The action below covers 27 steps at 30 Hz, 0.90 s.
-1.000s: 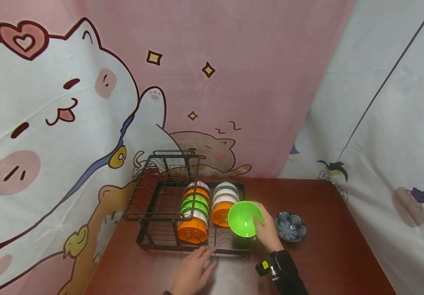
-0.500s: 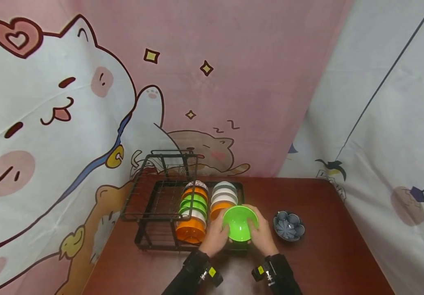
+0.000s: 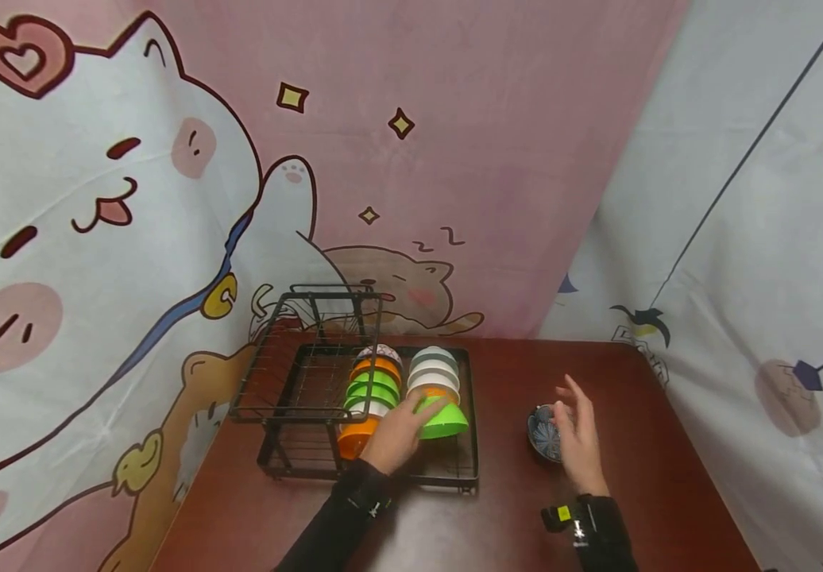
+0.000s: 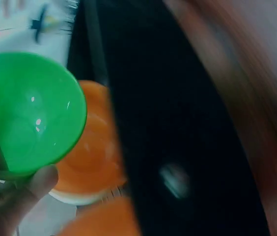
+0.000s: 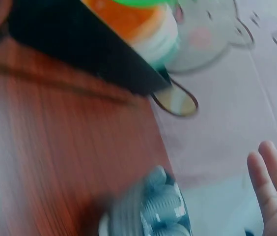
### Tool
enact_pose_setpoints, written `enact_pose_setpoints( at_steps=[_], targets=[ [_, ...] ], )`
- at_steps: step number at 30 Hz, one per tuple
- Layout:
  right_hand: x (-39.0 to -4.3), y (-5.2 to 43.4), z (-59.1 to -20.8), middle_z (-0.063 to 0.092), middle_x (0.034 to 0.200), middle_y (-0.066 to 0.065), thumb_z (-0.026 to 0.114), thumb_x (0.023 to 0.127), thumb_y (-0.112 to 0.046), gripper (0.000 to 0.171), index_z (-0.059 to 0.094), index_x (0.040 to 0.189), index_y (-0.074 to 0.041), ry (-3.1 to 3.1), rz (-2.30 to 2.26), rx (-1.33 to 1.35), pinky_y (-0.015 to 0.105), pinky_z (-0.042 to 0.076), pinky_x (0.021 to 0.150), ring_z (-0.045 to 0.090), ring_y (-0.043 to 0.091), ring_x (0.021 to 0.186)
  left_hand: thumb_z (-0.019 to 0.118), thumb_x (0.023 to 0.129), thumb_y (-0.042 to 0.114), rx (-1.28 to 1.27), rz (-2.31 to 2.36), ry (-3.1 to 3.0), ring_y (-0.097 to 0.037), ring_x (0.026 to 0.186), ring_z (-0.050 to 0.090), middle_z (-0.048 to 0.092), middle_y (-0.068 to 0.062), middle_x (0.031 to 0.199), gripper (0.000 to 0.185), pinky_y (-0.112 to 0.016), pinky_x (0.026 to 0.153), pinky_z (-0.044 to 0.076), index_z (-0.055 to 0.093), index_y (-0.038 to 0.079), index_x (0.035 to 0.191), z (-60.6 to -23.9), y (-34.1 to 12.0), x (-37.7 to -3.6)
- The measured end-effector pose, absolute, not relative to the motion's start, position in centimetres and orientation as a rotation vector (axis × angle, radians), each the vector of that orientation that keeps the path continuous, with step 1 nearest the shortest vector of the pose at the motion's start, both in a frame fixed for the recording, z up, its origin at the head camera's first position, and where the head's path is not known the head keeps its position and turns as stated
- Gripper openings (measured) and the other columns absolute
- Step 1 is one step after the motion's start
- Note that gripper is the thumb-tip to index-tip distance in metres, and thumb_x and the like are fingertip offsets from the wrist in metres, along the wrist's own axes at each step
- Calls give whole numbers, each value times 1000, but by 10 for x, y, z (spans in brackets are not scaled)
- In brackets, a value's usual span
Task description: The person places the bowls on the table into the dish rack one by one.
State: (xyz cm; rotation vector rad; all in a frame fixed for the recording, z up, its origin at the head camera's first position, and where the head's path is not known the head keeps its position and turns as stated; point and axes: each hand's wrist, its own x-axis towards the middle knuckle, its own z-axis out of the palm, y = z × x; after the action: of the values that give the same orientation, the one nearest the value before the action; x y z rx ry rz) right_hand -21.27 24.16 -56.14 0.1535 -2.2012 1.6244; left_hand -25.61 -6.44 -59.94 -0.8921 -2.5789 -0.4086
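Head view: left hand [image 3: 399, 433] gripping green bowl [image 3: 442, 419], tilted on edge at front of right-hand row in black dish rack [image 3: 290, 413], against orange bowl [image 3: 434, 392]. Left wrist view: thumb [image 4: 40, 179] curled under rim. Right hand [image 3: 577, 433] free, fingers spread, just beside blue patterned dish [image 3: 544, 433] on table [image 3: 640, 445]. Likely step: seating bowl in slot. Next, probably: letting go once steady, then closing on dish.

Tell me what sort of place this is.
Probably a staged dish-sorting corner rather than a real kitchen: a wooden table hemmed in by cartoon cat curtains, with a black wire dish rack full of coloured bowls and a small blue dish beside it.
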Motion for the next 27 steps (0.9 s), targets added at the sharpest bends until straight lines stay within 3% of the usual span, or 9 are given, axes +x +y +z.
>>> enact_pose_setpoints(
  at_steps=[4, 9, 17, 23, 25, 27],
  targets=[
    [-208, 263, -562, 42, 124, 7, 37, 96, -19, 45, 27, 140, -23, -2194, 1613, -18, 19, 40, 77, 49, 13, 100, 67, 63, -7, -942, -106, -2553, -21, 77, 53, 44, -7, 118, 89, -21, 38, 34, 37, 38, 134, -614, -65, -256],
    [-207, 283, -576, 43, 125, 5, 32, 97, -29, 43, 25, 139, -31, -2226, 1599, -194, 22, 39, 81, 45, 21, 106, 65, 67, -8, -879, -33, -2581, -25, 80, 56, 45, -7, 123, 86, -24, 35, 35, 38, 40, 133, -624, -60, -256],
    [-214, 307, -608, 45, 126, 5, 33, 95, -36, 44, 25, 139, -35, -2263, 1580, -338, 38, 38, 85, 46, 25, 109, 66, 68, -8, -777, -53, -2660, -28, 80, 59, 51, -5, 120, 78, -33, 49, 48, 43, 31, 132, -626, -54, -256],
    [-212, 315, -615, 48, 124, 7, 35, 95, -35, 45, 27, 139, -30, -2272, 1556, -349, 21, 39, 80, 47, 24, 108, 70, 65, 3, -754, -80, -2677, -24, 75, 59, 56, -4, 113, 72, -34, 51, 48, 46, 25, 129, -616, -55, -254],
    [-210, 317, -615, 48, 124, 8, 35, 95, -35, 45, 27, 139, -30, -2282, 1540, -361, 19, 38, 79, 48, 23, 108, 72, 64, 9, -758, -103, -2672, -25, 78, 59, 55, -3, 113, 71, -35, 52, 48, 46, 24, 129, -611, -56, -252],
    [-208, 318, -615, 48, 124, 7, 35, 95, -36, 45, 26, 139, -31, -2308, 1521, -385, 25, 39, 81, 48, 23, 108, 71, 65, 15, -769, -143, -2649, -26, 82, 58, 55, -3, 113, 69, -36, 55, 48, 46, 22, 129, -605, -60, -249]
  ],
)
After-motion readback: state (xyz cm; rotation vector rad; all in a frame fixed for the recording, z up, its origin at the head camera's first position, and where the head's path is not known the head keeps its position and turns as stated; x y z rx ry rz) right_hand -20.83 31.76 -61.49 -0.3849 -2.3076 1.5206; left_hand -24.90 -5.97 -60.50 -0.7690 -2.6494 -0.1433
